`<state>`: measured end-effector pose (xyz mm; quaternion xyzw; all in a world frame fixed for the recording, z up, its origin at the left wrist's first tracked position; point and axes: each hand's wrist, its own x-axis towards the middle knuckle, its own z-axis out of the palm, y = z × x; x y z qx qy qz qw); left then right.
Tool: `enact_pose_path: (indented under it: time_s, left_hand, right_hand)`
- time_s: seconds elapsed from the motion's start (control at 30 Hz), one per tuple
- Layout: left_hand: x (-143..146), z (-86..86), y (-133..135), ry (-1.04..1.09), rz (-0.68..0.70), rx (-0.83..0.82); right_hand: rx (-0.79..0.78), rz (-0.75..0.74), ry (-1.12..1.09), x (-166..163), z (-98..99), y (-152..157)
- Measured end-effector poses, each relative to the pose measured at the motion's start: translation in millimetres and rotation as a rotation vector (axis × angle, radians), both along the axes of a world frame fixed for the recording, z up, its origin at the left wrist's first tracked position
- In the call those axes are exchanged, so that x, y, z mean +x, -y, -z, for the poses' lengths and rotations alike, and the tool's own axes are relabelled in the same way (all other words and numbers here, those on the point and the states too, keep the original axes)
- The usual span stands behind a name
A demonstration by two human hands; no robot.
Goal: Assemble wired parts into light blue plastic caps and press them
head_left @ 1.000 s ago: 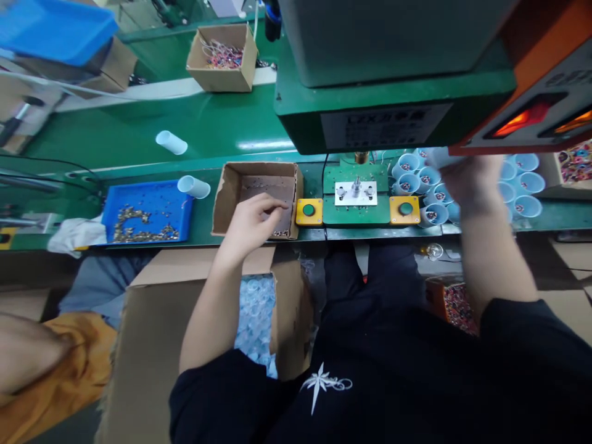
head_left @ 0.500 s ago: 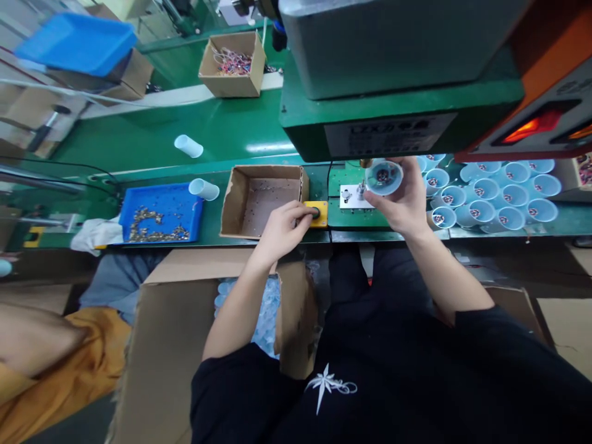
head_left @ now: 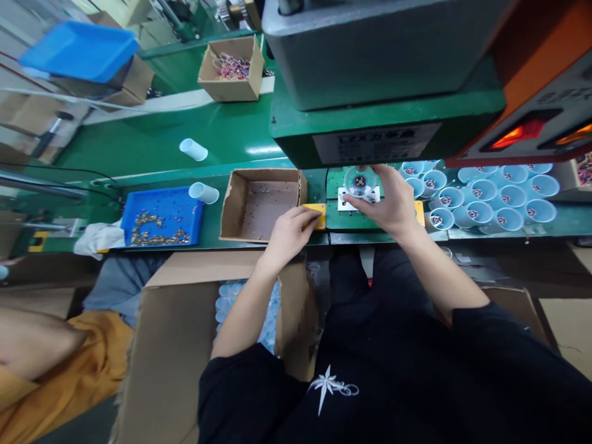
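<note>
On machine, label apparently "LZX"; smaller print blurred; cup below.

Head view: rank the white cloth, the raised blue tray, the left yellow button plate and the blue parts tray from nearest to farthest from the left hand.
Nearest to the left hand first:
1. Yellow button plate, at its fingertips
2. Blue parts tray, left on the bench
3. White cloth, left of that tray
4. Raised blue tray, far upper left
</note>
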<state>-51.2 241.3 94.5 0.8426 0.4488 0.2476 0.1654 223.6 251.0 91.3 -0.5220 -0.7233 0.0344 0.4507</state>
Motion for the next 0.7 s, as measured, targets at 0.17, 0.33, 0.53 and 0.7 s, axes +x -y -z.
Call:
enact_pose_path:
  time_s: [0.17,0.33,0.53,0.7]
  left_hand:
    - [-2,11.2,5,-0.107,-0.031,0.142]
    - [0,21.1,5,-0.135,-0.089,0.248]
    - [4,26.0,5,-0.132,-0.157,0.299]
    - [11,23.0,12,-0.181,-0.218,0.329]
  right_hand:
    - [-0.112,0.091,0.083,-3,3.5,2]
    - [-0.120,0.117,0.116,-8,16.7,2]
    - [-0.216,0.168,0.126,-16,10.9,11]
    - [-0.109,0.164,0.191,30,15.2,50]
